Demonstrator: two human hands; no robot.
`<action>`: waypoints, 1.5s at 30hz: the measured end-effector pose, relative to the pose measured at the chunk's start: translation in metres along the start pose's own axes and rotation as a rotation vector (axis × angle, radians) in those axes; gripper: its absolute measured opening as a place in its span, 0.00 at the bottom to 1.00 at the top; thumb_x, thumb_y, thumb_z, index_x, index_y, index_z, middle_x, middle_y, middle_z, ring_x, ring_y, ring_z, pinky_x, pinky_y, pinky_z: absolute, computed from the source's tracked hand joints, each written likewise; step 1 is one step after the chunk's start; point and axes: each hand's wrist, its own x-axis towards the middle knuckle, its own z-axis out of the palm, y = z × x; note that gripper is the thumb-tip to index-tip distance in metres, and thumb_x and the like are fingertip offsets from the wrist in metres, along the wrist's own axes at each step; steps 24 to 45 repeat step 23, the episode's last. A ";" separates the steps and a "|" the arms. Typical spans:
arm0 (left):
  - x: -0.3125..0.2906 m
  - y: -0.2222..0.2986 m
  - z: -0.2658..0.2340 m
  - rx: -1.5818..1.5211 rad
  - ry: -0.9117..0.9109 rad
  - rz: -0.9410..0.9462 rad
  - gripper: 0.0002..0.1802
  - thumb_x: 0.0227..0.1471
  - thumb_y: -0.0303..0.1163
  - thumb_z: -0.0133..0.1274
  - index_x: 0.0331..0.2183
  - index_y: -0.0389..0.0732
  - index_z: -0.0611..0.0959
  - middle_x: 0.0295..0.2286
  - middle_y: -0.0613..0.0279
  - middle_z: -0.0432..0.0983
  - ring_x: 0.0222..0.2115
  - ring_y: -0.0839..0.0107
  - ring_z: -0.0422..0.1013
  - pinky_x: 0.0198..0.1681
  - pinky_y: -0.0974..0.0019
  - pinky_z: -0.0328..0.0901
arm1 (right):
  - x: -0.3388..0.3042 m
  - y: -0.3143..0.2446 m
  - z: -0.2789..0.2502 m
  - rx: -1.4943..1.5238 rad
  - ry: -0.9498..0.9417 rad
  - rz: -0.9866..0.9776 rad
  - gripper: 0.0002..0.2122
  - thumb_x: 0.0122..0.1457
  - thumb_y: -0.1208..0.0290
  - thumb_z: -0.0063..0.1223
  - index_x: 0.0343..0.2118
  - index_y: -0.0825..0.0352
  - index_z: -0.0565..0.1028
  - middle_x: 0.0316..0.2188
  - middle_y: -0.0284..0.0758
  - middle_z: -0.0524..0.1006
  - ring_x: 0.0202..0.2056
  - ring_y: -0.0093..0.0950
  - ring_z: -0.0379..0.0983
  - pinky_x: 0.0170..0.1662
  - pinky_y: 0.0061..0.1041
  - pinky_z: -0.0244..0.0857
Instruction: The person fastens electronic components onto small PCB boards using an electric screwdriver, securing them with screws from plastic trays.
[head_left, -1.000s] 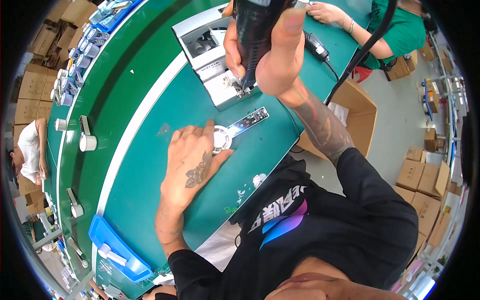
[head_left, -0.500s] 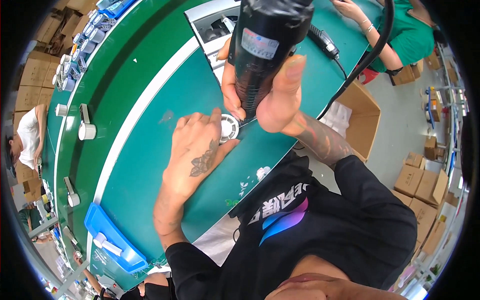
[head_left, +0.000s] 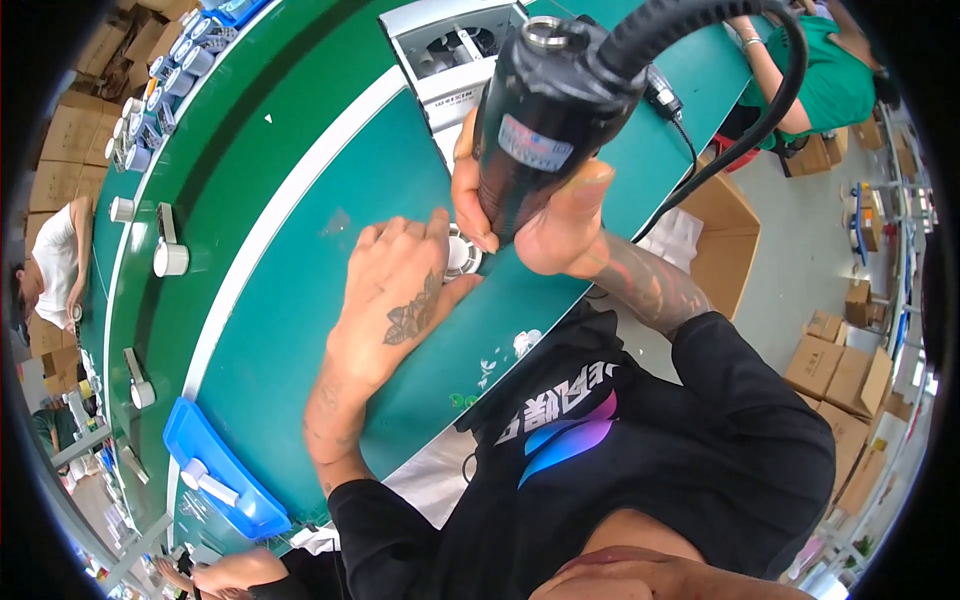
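My left hand [head_left: 388, 295] lies on the green worktop [head_left: 300, 350], its fingers and thumb closed around the rim of a white round slotted plastic part [head_left: 463, 257]. In my right hand [head_left: 555, 225] is a black electric screwdriver [head_left: 540, 110], gripped around its body with a thick cable leaving its top. The screwdriver is above the right side of the round part. My right fingers and the tool hide its tip, so I cannot tell whether it touches the part.
A grey screw-feeder machine [head_left: 450, 70] stands just beyond the screwdriver. Another black screwdriver [head_left: 660, 95] lies to its right. A blue tray [head_left: 225, 480] holds a white handled piece. White parts [head_left: 171, 258] lie on the green conveyor at left. An open cardboard box [head_left: 725, 240] stands at right.
The screwdriver has come down and its top has tilted, showing the cable end. My right fingers are lower beside the round part. My left hand has barely moved.
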 end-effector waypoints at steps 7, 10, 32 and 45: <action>0.000 -0.005 0.000 -0.009 -0.004 0.019 0.17 0.44 0.41 0.69 0.34 0.43 0.85 0.30 0.53 0.79 0.35 0.53 0.76 0.42 0.51 0.68 | -0.014 -0.019 0.013 0.072 0.156 0.079 0.41 0.59 0.27 0.39 0.47 0.71 0.69 0.22 0.33 0.72 0.19 0.20 0.66 0.21 0.22 0.60; -0.005 -0.017 -0.037 -0.131 -0.315 -0.143 0.25 0.43 0.46 0.67 0.42 0.44 0.86 0.35 0.50 0.83 0.39 0.54 0.78 0.45 0.53 0.70 | -0.015 -0.043 -0.008 0.402 0.215 -0.071 0.38 0.59 0.24 0.30 0.45 0.63 0.68 0.16 0.37 0.69 0.12 0.27 0.64 0.15 0.28 0.60; 0.027 -0.252 -0.075 -0.035 0.360 -1.008 0.42 0.54 0.67 0.51 0.44 0.33 0.86 0.25 0.55 0.85 0.32 0.59 0.81 0.50 0.61 0.66 | -0.090 -0.056 -0.117 0.136 0.799 0.529 0.30 0.67 0.35 0.37 0.53 0.61 0.64 0.18 0.34 0.69 0.11 0.27 0.66 0.16 0.31 0.65; 0.027 -0.252 -0.075 -0.035 0.360 -1.008 0.42 0.54 0.67 0.51 0.44 0.33 0.86 0.25 0.55 0.85 0.32 0.59 0.81 0.50 0.61 0.66 | -0.090 -0.056 -0.117 0.136 0.799 0.529 0.30 0.67 0.35 0.37 0.53 0.61 0.64 0.18 0.34 0.69 0.11 0.27 0.66 0.16 0.31 0.65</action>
